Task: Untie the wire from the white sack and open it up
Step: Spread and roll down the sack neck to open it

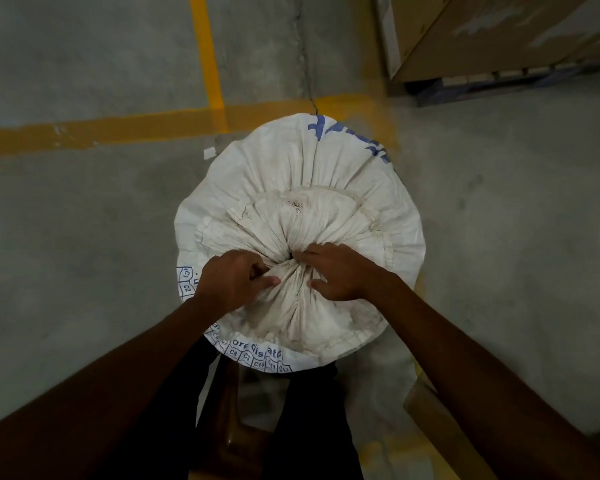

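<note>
A full white woven sack with blue print stands upright on the concrete floor, seen from above. Its mouth is bunched into a tight gathered neck with pleated fabric fanning out around it. My left hand pinches the folds on the left side of the neck. My right hand grips the fabric on the right side, fingertips at the knot. The wire itself is hidden under my fingers and the folds.
Yellow floor lines run behind and to the left of the sack. Large cardboard boxes on a dark pallet stand at the back right. My dark-trousered legs are just below the sack, with a cardboard piece at the lower right.
</note>
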Demonstrator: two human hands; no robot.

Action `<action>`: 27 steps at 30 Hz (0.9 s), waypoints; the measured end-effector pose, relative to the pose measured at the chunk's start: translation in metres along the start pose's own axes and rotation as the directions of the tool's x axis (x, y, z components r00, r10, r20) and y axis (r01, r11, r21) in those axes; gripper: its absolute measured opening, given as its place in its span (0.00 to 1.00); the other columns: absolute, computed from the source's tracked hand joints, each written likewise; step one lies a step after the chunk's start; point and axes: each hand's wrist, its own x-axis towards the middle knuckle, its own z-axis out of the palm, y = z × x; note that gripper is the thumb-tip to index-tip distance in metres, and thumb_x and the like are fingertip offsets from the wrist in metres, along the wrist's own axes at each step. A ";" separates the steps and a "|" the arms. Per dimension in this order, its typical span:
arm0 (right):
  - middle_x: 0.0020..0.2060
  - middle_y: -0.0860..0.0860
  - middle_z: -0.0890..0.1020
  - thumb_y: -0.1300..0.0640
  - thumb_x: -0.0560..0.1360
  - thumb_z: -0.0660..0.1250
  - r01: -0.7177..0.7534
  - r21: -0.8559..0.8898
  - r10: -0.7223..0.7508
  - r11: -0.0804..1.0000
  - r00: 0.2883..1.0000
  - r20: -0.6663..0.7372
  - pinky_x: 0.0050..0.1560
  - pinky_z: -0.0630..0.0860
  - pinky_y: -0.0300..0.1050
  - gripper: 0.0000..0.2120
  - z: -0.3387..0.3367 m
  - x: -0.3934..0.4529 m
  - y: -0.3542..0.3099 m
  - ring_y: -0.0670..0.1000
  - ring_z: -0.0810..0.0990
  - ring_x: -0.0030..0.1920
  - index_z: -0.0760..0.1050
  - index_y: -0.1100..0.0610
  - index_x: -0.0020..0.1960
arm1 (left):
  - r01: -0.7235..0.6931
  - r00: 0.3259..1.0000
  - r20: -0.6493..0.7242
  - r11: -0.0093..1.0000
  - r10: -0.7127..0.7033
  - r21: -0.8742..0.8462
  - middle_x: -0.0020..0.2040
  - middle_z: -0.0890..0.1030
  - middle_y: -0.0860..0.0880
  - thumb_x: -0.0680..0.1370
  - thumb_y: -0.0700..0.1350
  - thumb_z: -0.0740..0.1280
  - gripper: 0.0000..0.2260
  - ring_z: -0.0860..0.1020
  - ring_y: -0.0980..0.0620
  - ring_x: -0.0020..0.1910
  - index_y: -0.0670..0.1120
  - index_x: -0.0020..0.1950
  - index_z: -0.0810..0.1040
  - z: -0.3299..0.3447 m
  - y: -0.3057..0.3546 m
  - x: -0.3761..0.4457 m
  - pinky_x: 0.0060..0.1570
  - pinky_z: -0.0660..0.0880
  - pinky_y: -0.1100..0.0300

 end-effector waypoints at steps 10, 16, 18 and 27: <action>0.66 0.51 0.73 0.31 0.77 0.61 0.048 -0.186 -0.051 0.981 0.999 -0.014 0.65 0.65 0.54 0.30 -0.004 -0.008 -0.008 0.54 0.73 0.63 0.76 0.51 0.69 | -0.295 0.932 0.174 0.945 0.317 -0.139 0.34 0.77 0.61 0.68 0.78 0.63 0.27 0.74 0.62 0.34 0.55 0.41 0.81 -0.013 -0.010 -0.011 0.36 0.69 0.62; 0.60 0.50 0.75 0.26 0.76 0.53 0.140 -0.230 -0.168 0.963 0.980 -0.107 0.61 0.64 0.52 0.33 0.000 -0.019 -0.008 0.51 0.71 0.58 0.84 0.51 0.50 | -0.329 0.928 0.137 0.934 0.347 -0.140 0.34 0.77 0.63 0.70 0.72 0.70 0.19 0.76 0.61 0.36 0.56 0.40 0.81 -0.018 -0.012 -0.014 0.35 0.66 0.69; 0.57 0.49 0.77 0.27 0.77 0.52 0.128 -0.250 -0.162 0.960 0.979 -0.122 0.59 0.62 0.50 0.33 0.002 -0.026 -0.003 0.51 0.70 0.57 0.84 0.51 0.50 | -0.341 0.926 0.108 0.925 0.361 -0.167 0.38 0.80 0.62 0.72 0.70 0.71 0.18 0.77 0.61 0.38 0.56 0.43 0.82 -0.017 -0.006 -0.012 0.37 0.69 0.68; 0.47 0.46 0.79 0.27 0.77 0.48 0.065 -0.223 -0.086 0.973 0.992 -0.090 0.52 0.60 0.46 0.31 0.020 -0.069 0.014 0.46 0.64 0.48 0.80 0.46 0.55 | -0.451 0.884 0.168 0.890 0.436 0.066 0.65 0.79 0.61 0.73 0.78 0.56 0.32 0.80 0.57 0.61 0.60 0.64 0.81 -0.002 0.029 -0.002 0.53 0.80 0.54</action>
